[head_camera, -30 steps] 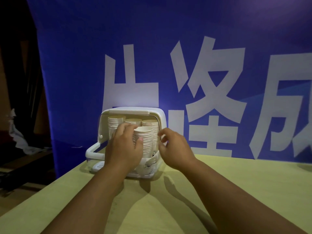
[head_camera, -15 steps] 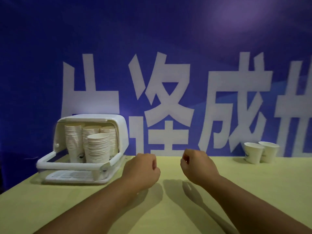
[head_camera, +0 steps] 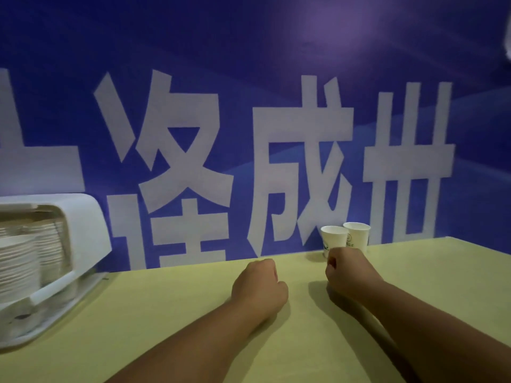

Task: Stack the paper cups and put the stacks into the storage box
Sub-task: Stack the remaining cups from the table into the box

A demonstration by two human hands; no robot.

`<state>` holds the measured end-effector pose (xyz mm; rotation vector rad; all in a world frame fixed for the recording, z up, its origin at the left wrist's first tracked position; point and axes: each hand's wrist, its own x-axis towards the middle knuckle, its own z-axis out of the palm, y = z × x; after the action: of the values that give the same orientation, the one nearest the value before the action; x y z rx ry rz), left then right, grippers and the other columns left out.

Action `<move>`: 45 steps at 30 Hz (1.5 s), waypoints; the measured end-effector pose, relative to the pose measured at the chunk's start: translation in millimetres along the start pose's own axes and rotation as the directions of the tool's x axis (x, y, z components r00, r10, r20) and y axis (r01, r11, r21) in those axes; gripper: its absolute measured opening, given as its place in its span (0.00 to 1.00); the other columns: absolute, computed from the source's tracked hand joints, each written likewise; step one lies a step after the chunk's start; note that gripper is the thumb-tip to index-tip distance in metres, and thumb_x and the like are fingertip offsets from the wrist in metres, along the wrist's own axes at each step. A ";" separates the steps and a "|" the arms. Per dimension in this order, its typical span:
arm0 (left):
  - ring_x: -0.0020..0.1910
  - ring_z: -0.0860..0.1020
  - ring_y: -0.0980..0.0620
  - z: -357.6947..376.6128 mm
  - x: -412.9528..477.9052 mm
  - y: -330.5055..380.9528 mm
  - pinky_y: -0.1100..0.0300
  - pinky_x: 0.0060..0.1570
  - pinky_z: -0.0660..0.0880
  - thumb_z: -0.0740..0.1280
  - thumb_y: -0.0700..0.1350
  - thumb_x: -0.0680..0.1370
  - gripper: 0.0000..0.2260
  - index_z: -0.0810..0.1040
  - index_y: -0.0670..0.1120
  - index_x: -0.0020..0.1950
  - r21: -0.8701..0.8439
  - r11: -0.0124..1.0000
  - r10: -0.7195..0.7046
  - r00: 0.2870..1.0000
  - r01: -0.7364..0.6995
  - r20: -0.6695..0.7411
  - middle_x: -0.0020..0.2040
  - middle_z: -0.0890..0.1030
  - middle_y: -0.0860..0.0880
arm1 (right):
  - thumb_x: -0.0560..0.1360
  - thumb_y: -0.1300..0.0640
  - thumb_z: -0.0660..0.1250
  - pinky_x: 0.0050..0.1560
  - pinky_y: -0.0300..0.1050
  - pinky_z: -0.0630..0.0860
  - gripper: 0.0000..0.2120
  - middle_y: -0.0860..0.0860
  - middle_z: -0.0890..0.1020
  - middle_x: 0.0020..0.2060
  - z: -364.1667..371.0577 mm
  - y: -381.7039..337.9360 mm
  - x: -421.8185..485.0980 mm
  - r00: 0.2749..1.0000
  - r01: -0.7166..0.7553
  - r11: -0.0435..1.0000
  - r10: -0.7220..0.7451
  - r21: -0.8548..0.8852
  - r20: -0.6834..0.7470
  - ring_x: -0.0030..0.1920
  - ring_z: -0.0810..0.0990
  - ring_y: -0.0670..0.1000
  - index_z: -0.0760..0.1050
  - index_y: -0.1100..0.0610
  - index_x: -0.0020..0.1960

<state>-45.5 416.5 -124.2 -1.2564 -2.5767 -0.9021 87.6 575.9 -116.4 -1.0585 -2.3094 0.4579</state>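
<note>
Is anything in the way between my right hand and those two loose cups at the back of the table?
Nothing visible does. The right hand, curled and holding nothing, sits just in front of the two loose cups.

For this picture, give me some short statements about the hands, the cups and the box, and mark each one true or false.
1. The left hand and the right hand are both curled and hold nothing. True.
2. The storage box is empty. False: stacks of cups stand inside it.
3. Two loose paper cups stand upright on the table beyond the right hand. True.
4. The storage box is at the right end of the table. False: it is at the left.
</note>
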 end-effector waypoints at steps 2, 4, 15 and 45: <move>0.42 0.76 0.52 21.8 13.6 20.2 0.58 0.38 0.73 0.67 0.47 0.77 0.03 0.72 0.52 0.47 -0.008 1.000 0.013 0.999 -0.012 0.032 0.46 0.77 0.53 | 0.77 0.57 0.69 0.52 0.42 0.79 0.05 0.46 0.78 0.46 -6.4 22.1 19.7 0.997 -0.047 0.998 0.049 -0.030 0.053 0.45 0.77 0.48 0.76 0.51 0.53; 0.46 0.77 0.50 43.2 28.7 41.8 0.58 0.40 0.73 0.67 0.43 0.78 0.06 0.73 0.51 0.53 -0.019 0.999 0.029 0.996 -0.027 0.080 0.52 0.77 0.50 | 0.75 0.59 0.71 0.55 0.44 0.79 0.10 0.48 0.78 0.49 -10.1 39.5 35.5 0.989 -0.081 0.993 0.090 -0.082 0.118 0.43 0.75 0.47 0.73 0.51 0.52; 0.43 0.77 0.50 115.5 99.4 95.1 0.54 0.36 0.76 0.68 0.41 0.76 0.54 0.22 0.68 0.72 0.133 0.975 0.154 0.973 -0.177 0.171 0.54 0.75 0.46 | 0.67 0.54 0.79 0.48 0.45 0.78 0.64 0.53 0.74 0.65 -2.7 87.8 80.5 1.000 -0.010 0.995 0.008 0.096 0.019 0.49 0.78 0.51 0.27 0.38 0.74; 0.50 0.74 0.54 19.3 50.4 24.5 0.57 0.48 0.78 0.59 0.57 0.84 0.11 0.69 0.53 0.63 -0.001 0.978 0.201 0.952 -0.207 -0.231 0.57 0.71 0.55 | 0.76 0.47 0.70 0.45 0.38 0.72 0.15 0.44 0.70 0.54 2.8 -2.9 37.0 0.939 0.153 0.986 -0.123 0.070 -0.322 0.47 0.73 0.46 0.73 0.49 0.59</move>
<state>-56.9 473.0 -110.3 -1.3095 -2.2190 -0.9770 64.3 602.4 -104.6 -0.8486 -2.0385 0.3121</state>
